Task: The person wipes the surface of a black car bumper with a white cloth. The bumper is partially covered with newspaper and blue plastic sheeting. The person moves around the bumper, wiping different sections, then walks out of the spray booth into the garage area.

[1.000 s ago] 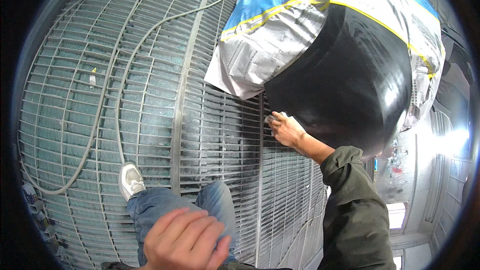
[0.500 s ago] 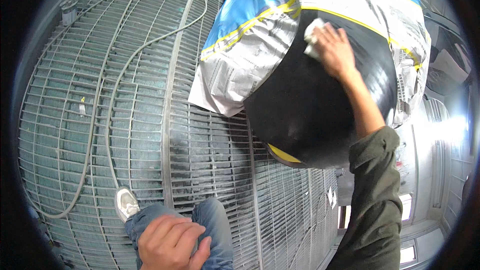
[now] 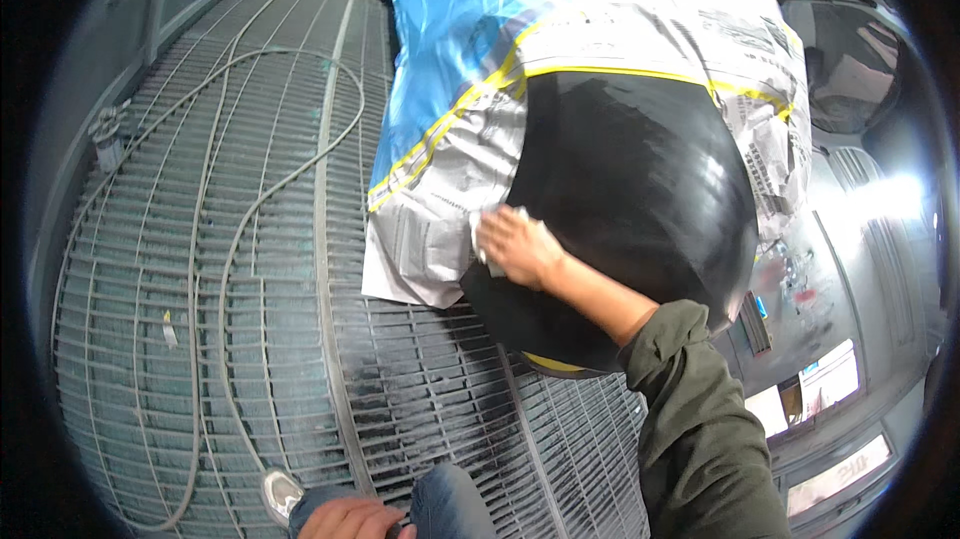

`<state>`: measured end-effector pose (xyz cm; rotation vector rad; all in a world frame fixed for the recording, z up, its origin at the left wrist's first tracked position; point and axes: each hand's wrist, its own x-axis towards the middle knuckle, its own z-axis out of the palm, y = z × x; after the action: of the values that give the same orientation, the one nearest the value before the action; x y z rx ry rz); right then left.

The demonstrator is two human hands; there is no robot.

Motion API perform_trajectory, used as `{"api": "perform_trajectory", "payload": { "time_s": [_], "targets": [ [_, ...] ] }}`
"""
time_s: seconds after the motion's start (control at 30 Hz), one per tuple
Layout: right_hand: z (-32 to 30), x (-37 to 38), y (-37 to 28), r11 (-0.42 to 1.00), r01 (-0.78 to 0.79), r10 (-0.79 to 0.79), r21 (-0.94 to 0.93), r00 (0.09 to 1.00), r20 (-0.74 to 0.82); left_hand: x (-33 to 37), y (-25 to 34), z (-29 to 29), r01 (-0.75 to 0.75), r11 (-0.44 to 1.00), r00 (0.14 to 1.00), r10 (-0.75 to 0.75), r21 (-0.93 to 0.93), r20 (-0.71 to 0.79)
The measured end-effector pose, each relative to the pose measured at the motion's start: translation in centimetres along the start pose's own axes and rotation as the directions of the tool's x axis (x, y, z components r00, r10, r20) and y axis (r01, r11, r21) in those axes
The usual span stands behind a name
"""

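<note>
In the head view, the right hand (image 3: 520, 247) is gripping a white cloth (image 3: 478, 236), its fingers closing over it so that only a little is showing past the fingertips. Hand and cloth are lying at the left border of a curved black car body panel (image 3: 635, 174), just where the panel is meeting the masking paper (image 3: 425, 249). The hand is slightly blurred. A dark green sleeve (image 3: 705, 424), bunching below the elbow, is leaving the forearm bare.

The left hand (image 3: 352, 519) is resting low, in front of the person's jeans (image 3: 450, 504), and the lower edge of the view is cutting it off; its fingers are appearing bent, but whether it is holding anything I cannot tell.

The panel is bulging toward the right and catching pale reflections. Yellow tape (image 3: 620, 70) is running along its upper edge, joining more of the printed paper, and blue plastic film (image 3: 470, 14) is covering the area beyond. A yellow strip (image 3: 555, 365) is peeking out under the panel's lower edge.

Below, a metal floor grating (image 3: 322, 239) is spreading out, and a pale hose (image 3: 360, 104) is looping across it. A light-coloured shoe (image 3: 281, 492) is standing near the hose's lower part. At the far right, a bright light (image 3: 900, 197) is glaring.
</note>
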<state>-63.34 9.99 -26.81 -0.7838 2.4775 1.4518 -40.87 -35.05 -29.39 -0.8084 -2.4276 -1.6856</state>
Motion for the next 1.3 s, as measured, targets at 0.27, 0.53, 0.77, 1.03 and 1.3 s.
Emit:
{"api": "perform_trajectory", "payload": {
  "time_s": [0.27, 0.53, 0.77, 1.03, 1.3],
  "targets": [
    [-6.8, 3.9, 15.3, 0.852, -0.52, 0.499, -0.064, 0.843, -0.202, 0.1, 0.3, 0.2, 0.036, 0.997, 0.999, -0.037, 0.076, 0.023],
    [-10.4, -7.7, 18.7, 0.673, -0.735, 0.711, 0.081, 0.613, -0.345, 0.1, 0.9, 0.4, 0.025, 0.984, 0.999, -0.028, 0.177, 0.016],
    [-10.1, -22.4, 10.7, 0.41, -0.752, 0.905, 0.517, 0.263, -0.335, -1.2, 1.6, 0.5, 0.015, 0.978, 0.998, -0.027, 0.209, 0.054],
    [-6.1, -28.1, 1.9, 0.141, -0.714, 0.938, 0.686, -0.126, -0.324, -2.9, 3.3, 2.3, -0.089, 0.957, 0.996, 0.08, 0.275, 0.045],
    [-8.6, -19.5, 5.3, 0.626, -0.643, 0.771, 0.442, 0.423, -0.476, -2.9, 7.1, 7.7, -0.165, 0.951, 0.977, 0.121, 0.262, 0.175]
  ]
}}
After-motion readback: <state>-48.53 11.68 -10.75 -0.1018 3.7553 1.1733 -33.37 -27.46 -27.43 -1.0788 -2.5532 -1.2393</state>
